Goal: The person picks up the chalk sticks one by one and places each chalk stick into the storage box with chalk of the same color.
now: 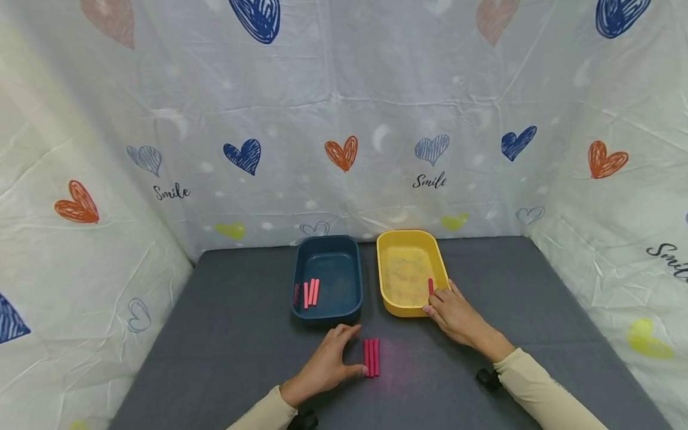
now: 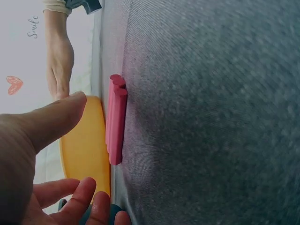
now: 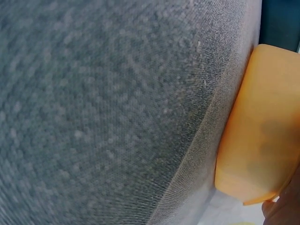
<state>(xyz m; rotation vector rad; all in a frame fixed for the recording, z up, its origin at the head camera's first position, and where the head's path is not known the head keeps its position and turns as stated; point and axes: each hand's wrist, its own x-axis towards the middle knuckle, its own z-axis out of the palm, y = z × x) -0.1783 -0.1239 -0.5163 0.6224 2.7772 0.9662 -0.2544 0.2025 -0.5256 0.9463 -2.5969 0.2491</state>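
Note:
Three dark pink chalk sticks (image 1: 371,358) lie side by side on the grey cloth, beside a pink smudge. My left hand (image 1: 325,361) is next to them, thumb and fingers spread apart with nothing between them; its thumb tip overlaps the near end of the sticks in the head view. Over the near right corner of the yellow tray (image 1: 384,280), my right hand (image 1: 457,313) pinches another dark pink chalk stick (image 1: 430,285), whose lower part is hidden by the fingers. In the right wrist view only a little of that hand (image 3: 283,208) shows at the tray's rim.
Left of the yellow tray stands a dark blue tray (image 1: 344,307) holding three lighter pink sticks (image 1: 312,292). Both trays sit at the back of the grey table (image 1: 242,358), close to a white curtain (image 1: 290,197) printed with hearts, which also hangs at both sides.

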